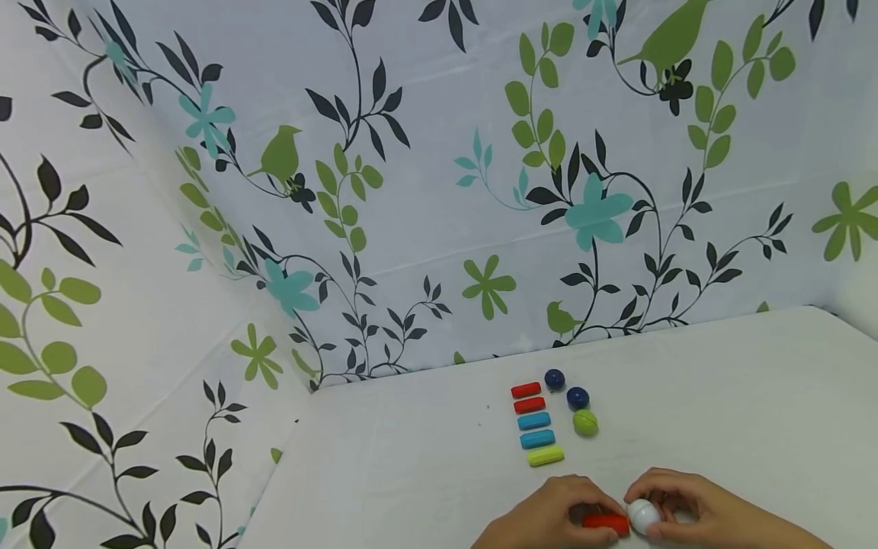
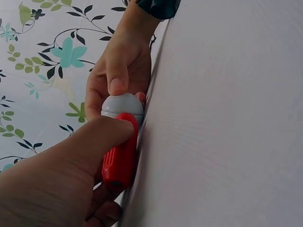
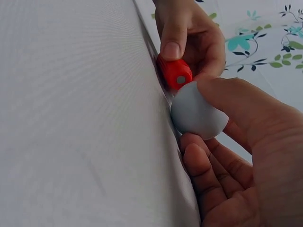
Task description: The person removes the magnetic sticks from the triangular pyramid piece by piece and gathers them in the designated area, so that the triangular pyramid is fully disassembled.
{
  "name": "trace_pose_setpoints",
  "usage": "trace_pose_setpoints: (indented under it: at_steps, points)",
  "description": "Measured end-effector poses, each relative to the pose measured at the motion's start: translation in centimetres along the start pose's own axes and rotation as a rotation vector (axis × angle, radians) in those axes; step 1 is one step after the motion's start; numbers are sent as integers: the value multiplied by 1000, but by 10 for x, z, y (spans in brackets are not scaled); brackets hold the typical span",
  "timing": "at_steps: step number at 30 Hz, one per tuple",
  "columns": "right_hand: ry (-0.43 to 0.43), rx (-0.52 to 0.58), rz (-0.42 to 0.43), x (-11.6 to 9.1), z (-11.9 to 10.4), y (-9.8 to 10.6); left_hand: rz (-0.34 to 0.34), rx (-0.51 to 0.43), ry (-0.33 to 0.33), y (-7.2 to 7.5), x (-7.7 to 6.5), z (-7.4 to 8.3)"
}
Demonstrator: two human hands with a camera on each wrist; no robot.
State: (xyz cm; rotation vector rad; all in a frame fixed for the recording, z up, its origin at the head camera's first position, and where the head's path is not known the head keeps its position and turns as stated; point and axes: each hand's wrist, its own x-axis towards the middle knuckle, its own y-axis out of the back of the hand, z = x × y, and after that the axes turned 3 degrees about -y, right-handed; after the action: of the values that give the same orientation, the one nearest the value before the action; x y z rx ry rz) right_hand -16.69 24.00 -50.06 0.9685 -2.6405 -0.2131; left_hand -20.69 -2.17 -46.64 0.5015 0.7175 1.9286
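My left hand [image 1: 565, 512] pinches a red magnetic rod [image 1: 607, 523] between thumb and fingers, low at the front of the table. A round grey metal end shows on the red rod [image 3: 176, 73] in the right wrist view. Just to its right, my right hand [image 1: 693, 509] holds a white ball [image 1: 643, 516] between thumb and fingertips. In the left wrist view the white ball [image 2: 122, 104] has a seam round its middle and sits against the rod's far end. Whether rod and ball truly touch is hard to tell.
Beyond the hands lies a column of rods: two red [image 1: 529, 405], two blue [image 1: 537, 439] and one yellow-green [image 1: 546, 456]. Beside them are two dark blue balls [image 1: 578, 397] and a green ball [image 1: 585, 422]. A leaf-patterned cloth [image 1: 425, 229] hangs behind the white table [image 1: 411, 473].
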Motion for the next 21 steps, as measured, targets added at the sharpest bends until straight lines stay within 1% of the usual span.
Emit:
trace_pose_setpoints:
  at_steps: [4,8,11,16,21]
  points:
    - [-7,-22,7,0,-1,1,2,-23,16,2,-1,-1]
    - [-35,-17,9,-1,-1,2,45,-13,29,5,-3,-6]
    - [-21,-38,9,-1,0,2,76,52,32,9,-5,-10]
    - [50,-85,18,0,0,1,120,173,30,14,-7,-12]
    - [54,-72,11,1,0,1,167,269,43,17,-10,-11]
